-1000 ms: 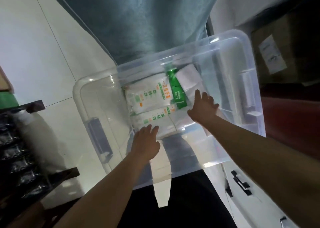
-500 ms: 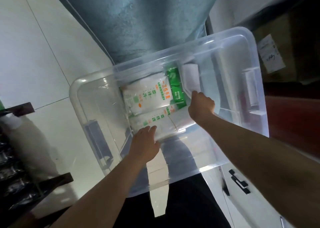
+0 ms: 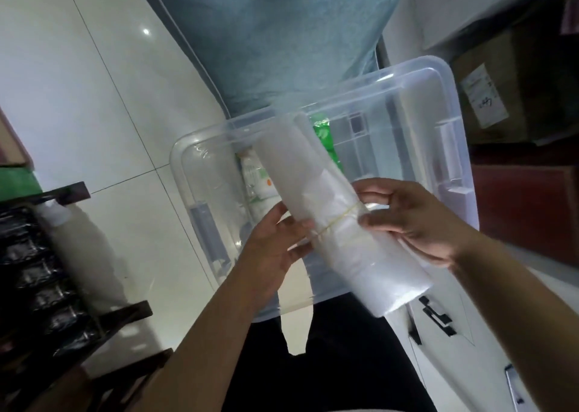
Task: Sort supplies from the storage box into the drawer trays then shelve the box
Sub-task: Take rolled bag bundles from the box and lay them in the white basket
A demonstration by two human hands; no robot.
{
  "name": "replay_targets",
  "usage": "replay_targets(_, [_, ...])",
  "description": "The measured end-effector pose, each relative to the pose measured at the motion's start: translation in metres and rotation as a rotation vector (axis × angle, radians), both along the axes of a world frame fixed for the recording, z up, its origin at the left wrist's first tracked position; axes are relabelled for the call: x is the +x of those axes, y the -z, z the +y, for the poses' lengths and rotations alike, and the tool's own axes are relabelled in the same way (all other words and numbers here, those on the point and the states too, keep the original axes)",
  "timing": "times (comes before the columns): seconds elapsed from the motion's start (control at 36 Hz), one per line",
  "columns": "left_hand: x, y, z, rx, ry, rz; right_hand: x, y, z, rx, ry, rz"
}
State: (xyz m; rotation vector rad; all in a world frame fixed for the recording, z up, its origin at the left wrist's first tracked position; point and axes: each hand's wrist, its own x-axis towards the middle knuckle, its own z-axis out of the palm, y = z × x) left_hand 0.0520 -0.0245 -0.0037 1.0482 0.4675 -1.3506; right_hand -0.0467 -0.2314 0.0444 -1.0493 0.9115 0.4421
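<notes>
A clear plastic storage box (image 3: 451,76) sits below me on the floor. Above it I hold a long roll of clear plastic bags (image 3: 341,223) bound by a yellow rubber band. My left hand (image 3: 275,239) grips the roll from the left at the band. My right hand (image 3: 410,220) pinches it from the right at the same place. Inside the box lie white packets with green and orange print (image 3: 257,183) and a green packet (image 3: 322,133), both partly hidden by the roll.
Dark drawer trays (image 3: 34,261) holding black wrapped items stand at the left. White floor tiles (image 3: 78,82) lie beyond them. A white cabinet with black handles (image 3: 438,321) is at the lower right. Cardboard boxes (image 3: 488,98) stand at the upper right.
Both hands were reaching into the box among the packets. They have since lifted the roll of plastic bags out and hold it above the box.
</notes>
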Motion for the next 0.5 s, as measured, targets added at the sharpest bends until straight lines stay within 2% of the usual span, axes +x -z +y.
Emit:
replay_targets(0.06, [-0.001,-0.009,0.01,-0.032,-0.054,0.006,-0.001,-0.006,0.021,0.043,0.103,-0.017])
replay_targets(0.14, [0.0,-0.019,0.029,-0.002,-0.041,-0.117,0.004,-0.005,0.054,0.045,0.183,0.011])
replay_targets(0.25, [0.012,-0.026,0.061,0.123,-0.013,-0.272,0.015,0.005,0.084,0.067,0.071,0.019])
replay_targets(0.33, [0.023,-0.031,0.083,0.185,-0.026,-0.309,0.021,0.023,0.086,0.124,0.058,0.039])
replay_targets(0.39, [0.03,-0.034,0.094,0.218,-0.053,-0.336,0.017,0.049,0.079,-0.149,-0.028,0.144])
replay_targets(0.44, [0.037,-0.037,0.1,0.232,-0.088,-0.367,0.01,0.078,0.069,-0.533,-0.26,0.263])
replay_targets(0.5, [0.041,-0.037,0.101,0.239,-0.119,-0.38,-0.001,0.106,0.064,-0.763,-0.545,0.325])
